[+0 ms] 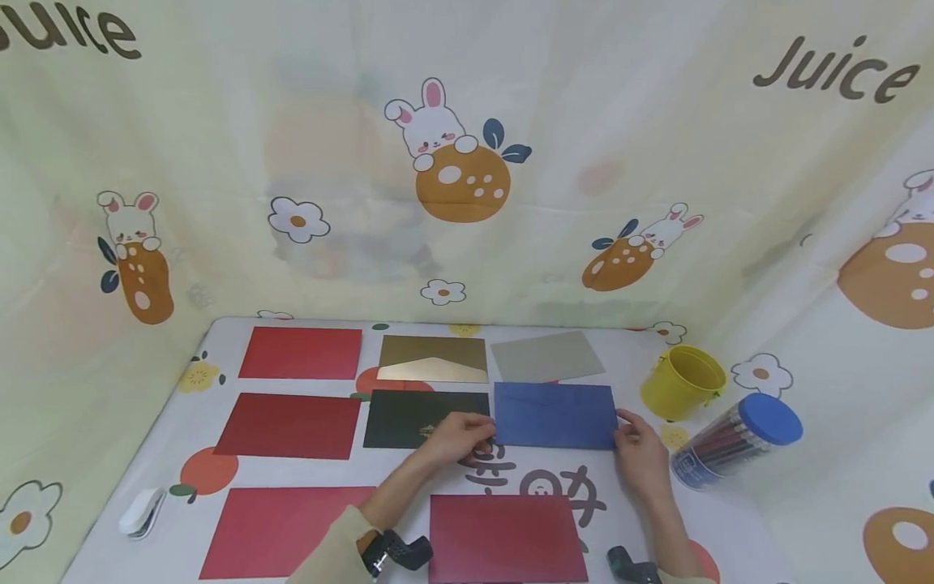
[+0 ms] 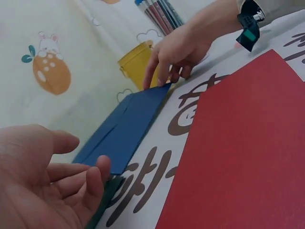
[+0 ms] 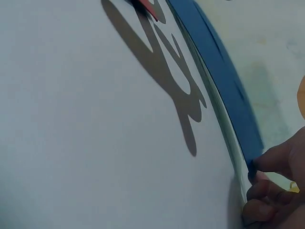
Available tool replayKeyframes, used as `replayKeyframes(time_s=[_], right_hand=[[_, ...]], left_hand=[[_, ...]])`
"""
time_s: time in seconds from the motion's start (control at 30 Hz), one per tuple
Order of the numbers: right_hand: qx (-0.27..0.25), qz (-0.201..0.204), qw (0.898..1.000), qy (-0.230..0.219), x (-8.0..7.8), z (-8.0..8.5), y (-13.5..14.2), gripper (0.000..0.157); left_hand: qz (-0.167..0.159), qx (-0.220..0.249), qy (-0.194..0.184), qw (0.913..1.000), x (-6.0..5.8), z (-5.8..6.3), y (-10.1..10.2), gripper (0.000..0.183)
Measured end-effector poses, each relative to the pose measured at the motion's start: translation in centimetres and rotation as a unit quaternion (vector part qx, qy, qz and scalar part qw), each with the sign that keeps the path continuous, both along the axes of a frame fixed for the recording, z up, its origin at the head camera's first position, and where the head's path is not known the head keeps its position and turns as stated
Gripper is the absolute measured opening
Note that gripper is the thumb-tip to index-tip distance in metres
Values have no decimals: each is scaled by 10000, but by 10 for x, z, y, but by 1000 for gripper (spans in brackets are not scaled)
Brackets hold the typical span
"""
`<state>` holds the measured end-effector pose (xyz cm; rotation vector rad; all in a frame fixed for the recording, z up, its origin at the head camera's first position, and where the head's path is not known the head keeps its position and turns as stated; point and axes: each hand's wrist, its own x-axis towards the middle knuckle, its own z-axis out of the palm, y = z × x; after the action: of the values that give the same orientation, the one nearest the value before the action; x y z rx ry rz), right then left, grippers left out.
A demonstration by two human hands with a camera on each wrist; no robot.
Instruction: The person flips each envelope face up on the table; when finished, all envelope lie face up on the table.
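Note:
A blue envelope point(image 1: 554, 415) lies nearly flat over the white table, right of a dark green envelope point(image 1: 394, 418) with a small gold emblem. At its right edge my right hand point(image 1: 642, 454) pinches it between thumb and fingers, as the right wrist view also shows. My left hand point(image 1: 456, 436) is at its left edge, over the green envelope's right end. In the left wrist view the left fingers point(image 2: 97, 179) are loosely bent beside the blue corner, with the thumb apart from them. Whether they bear any of its weight is hidden.
Red envelopes point(image 1: 292, 426) lie in the left column, another red one point(image 1: 507, 535) nearest me. Behind are a gold envelope point(image 1: 430, 353) and a grey one point(image 1: 547, 357). A yellow bucket point(image 1: 660, 396) and a blue-lidded pen jar point(image 1: 718, 450) stand right; a white stapler point(image 1: 141, 513) lies left.

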<state>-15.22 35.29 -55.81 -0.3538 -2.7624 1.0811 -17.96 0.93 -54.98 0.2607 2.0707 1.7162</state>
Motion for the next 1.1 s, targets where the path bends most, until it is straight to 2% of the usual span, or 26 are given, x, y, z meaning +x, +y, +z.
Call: replayKeyframes(time_s=[0.33, 0.8, 0.97, 1.1], right_hand=[[315, -61, 9987, -405, 0, -1, -2, 40], [307, -192, 9989, -314, -1, 0, -2, 35], [444, -162, 9985, -271, 1, 5, -2, 32], [329, 342, 9975, -517, 1, 11, 2, 33]], left_hand=[[-57, 122, -115, 9998, 3, 3, 4, 42], [-28, 15, -26, 10000, 3, 7, -2, 41], [-228, 14, 141, 9996, 3, 12, -22, 36], [-491, 106, 88, 9987, 5, 19, -52, 36]])
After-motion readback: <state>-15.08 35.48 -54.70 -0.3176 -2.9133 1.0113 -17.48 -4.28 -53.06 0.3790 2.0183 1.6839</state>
